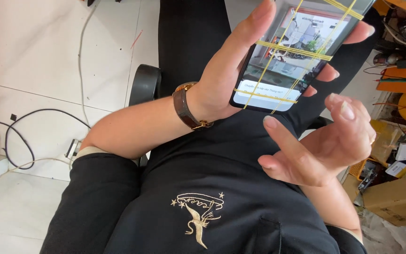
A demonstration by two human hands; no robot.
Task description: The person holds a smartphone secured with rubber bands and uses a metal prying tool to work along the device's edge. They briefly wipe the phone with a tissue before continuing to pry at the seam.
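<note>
Phone [287, 56] held up over lap, screen lit, yellow rubber bands [293, 49] crossed over glass. Left hand [231, 75] grasps it — thumb along near edge, fingers wrapped round far edge. Right hand [323, 141] holds nothing, fingers loosely curled, forefinger just below phone's bottom edge. Phone likely light, stiff, glass slick and fragile — best gripped by long edges. Brown-strap watch [186, 107] on left wrist. Cluttered bench [400, 84] to right, cables [19, 136] on tiled floor.

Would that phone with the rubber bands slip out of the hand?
Probably not easily. The left hand wraps the phone from both sides, and the yellow rubber bands likely add grip. It looks stiff and flat, and its glass screen seems breakable if dropped.
</note>
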